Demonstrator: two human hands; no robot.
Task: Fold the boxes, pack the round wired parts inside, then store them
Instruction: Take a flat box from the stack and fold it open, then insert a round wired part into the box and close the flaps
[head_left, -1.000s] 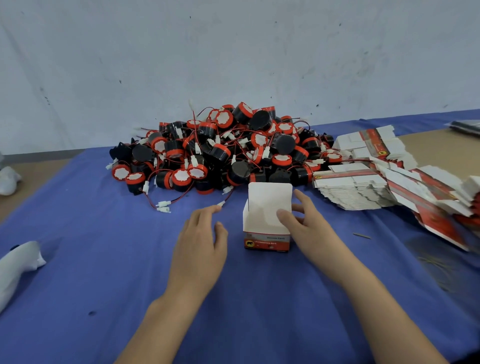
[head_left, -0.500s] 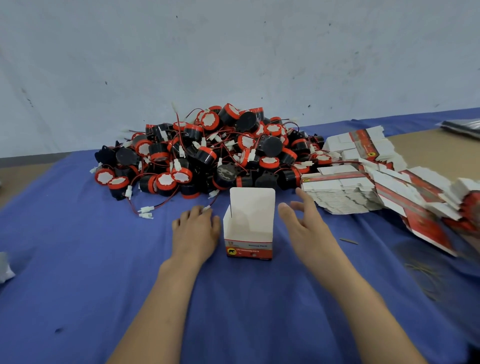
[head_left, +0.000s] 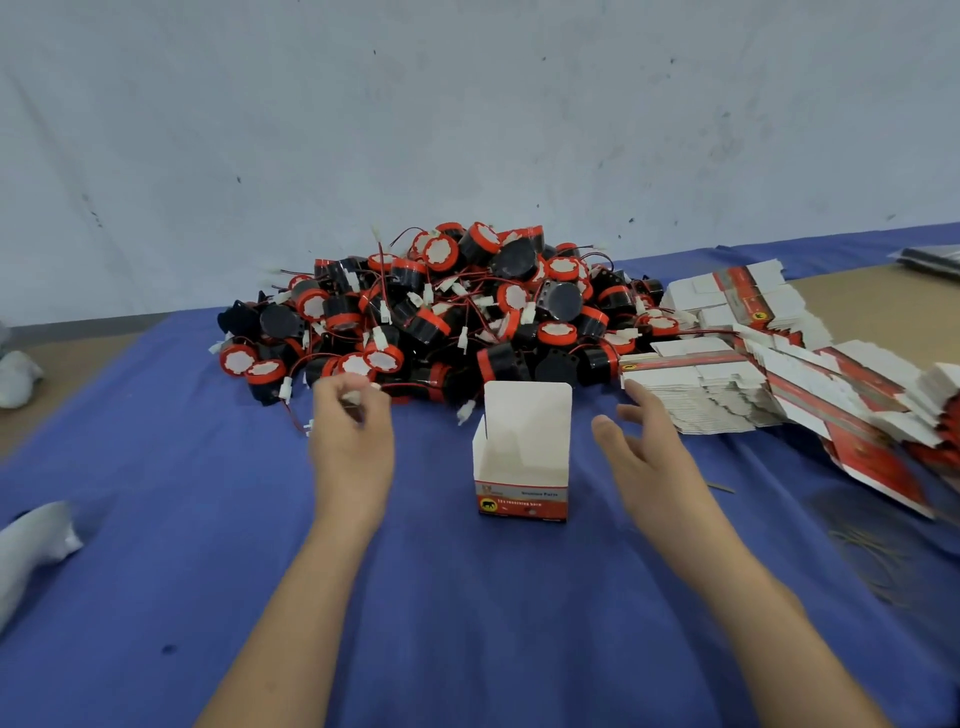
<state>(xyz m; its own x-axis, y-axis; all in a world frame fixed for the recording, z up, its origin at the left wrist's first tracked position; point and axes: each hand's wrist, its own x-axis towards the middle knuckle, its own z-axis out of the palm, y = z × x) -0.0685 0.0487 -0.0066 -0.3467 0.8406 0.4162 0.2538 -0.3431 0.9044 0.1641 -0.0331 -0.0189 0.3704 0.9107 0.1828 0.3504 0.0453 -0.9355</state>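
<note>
Box: the box (head_left: 522, 462) stands upright on the cloth (head_left: 467, 623), top open and back flap raised, between the two hands and touching neither.
Parts: the parts (head_left: 467, 312) lie heaped behind the box, and none is inside it yet.
Change: a second ago the right hand rested on the box flap and the left lay flat beside the box. Now the right has let go and the left has gone forward to the near edge of the heap.
Meaning: folding of this box looks finished. The step in hand is probably fetching one part to drop in.
Left hand: the left hand (head_left: 353, 441) has its fingers curled at a white connector (head_left: 352, 397). Blur hides whether it pinches it, so I cannot tell.
Right hand: the right hand (head_left: 644, 462) is wide, fingers spread, empty, just right of the box.
Edges: the box's thin open rim and tall flap face the heap. Red wires tangle across the parts, so one pulled part may drag its neighbours.
Room: bare cloth lies in front of the box and to its left. On the right, the flat boxes (head_left: 691, 395) crowd close to the right hand.
</note>
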